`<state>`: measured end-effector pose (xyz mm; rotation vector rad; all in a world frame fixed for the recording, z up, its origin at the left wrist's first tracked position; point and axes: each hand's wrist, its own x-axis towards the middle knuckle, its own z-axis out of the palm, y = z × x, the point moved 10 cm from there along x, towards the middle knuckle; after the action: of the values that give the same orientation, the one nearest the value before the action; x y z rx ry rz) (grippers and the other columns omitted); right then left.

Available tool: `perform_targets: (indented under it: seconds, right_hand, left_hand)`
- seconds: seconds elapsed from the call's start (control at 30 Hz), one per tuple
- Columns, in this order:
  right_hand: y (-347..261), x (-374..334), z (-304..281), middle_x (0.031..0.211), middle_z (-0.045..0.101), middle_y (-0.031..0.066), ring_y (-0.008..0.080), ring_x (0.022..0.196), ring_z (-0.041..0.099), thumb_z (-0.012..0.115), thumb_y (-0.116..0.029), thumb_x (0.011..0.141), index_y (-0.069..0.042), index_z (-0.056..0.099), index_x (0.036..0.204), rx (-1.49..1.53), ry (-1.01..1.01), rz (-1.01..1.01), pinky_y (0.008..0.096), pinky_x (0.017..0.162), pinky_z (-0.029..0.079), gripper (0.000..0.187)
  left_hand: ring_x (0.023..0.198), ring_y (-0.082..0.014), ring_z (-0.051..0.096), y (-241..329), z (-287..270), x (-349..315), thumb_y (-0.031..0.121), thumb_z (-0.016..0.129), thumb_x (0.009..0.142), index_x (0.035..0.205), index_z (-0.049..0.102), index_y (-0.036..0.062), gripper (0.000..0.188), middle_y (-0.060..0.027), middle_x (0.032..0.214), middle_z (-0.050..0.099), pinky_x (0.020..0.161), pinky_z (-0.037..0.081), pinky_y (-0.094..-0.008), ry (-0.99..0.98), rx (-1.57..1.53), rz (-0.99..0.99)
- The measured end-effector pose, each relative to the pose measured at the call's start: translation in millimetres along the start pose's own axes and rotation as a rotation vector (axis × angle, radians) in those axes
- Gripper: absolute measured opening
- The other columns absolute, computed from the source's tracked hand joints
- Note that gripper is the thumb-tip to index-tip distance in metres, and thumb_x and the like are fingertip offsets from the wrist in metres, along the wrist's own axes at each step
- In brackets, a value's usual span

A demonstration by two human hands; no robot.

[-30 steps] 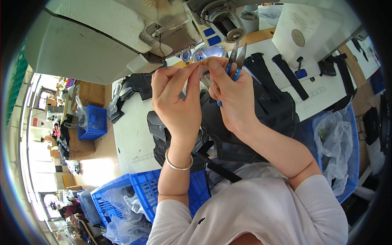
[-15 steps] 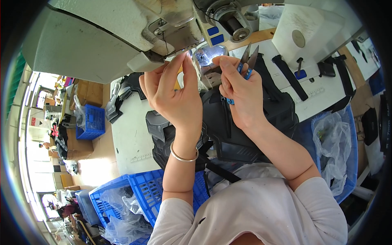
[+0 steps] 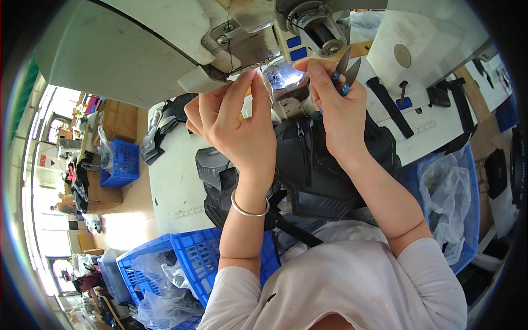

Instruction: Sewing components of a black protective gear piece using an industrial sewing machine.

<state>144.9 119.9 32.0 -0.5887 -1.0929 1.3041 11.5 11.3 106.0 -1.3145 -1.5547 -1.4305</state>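
Observation:
My left hand [image 3: 239,118] is raised beneath the head of a sewing machine [image 3: 126,55], its thumb and forefinger pinched together by the needle area. Whatever lies between those fingertips is too small to make out. To the right, my right hand [image 3: 338,104] is closed around blue-handled thread snips [image 3: 346,73], the blades pointing up and away past the knuckles. Its thumb and forefinger also meet in a pinch near the machine's lit metal part [image 3: 286,77]. Below both hands lies a black bag [image 3: 324,190] with moulded panels and a zipper.
A black strap [image 3: 390,107] lies on the white table [image 3: 176,187] at right. Blue crates [image 3: 198,258] with clear plastic bags stand at the lower left, and a blue bin [image 3: 467,220] at the right. More dark pieces [image 3: 157,137] rest on the table's left.
My right hand, with the snips, has moved slightly up and to the right, farther from the left hand. My left hand stays pinched near the needle. The view has shifted slightly.

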Motion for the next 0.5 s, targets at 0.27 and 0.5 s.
perform_targets:
  seconds: [0.27, 0.5]
  right_hand:
    - [-9, 1, 3, 0.066, 0.055, -0.0041, 0.0041, 0.059, 0.046, 0.067, -0.013, 0.089, -0.002, 0.071, 0.096, -0.147, 0.022, -0.121, 0.021, 0.056, 0.037, 0.013]
    - [-31, 5, 31, 0.077, 0.061, 0.0067, 0.0176, 0.061, 0.058, 0.081, -0.01, 0.073, -0.005, 0.072, 0.092, -0.821, 0.004, -0.68, 0.0272, 0.054, 0.045, 0.021]
  left_hand:
    - [0.085, -0.0181, 0.045, -3, 3, -4, 0.019, 0.081, 0.071, 0.082, 0.077, 0.0192, 0.012, 0.0066, 0.082, 0.055, 0.081, 0.031, -0.035, -0.004, 0.077, 0.023]
    - [0.084, -0.0181, 0.045, 0, 2, -4, 0.022, 0.08, 0.07, 0.081, 0.077, 0.0199, 0.011, 0.007, 0.081, 0.055, 0.081, 0.029, -0.0357, 0.017, 0.175, 0.024]
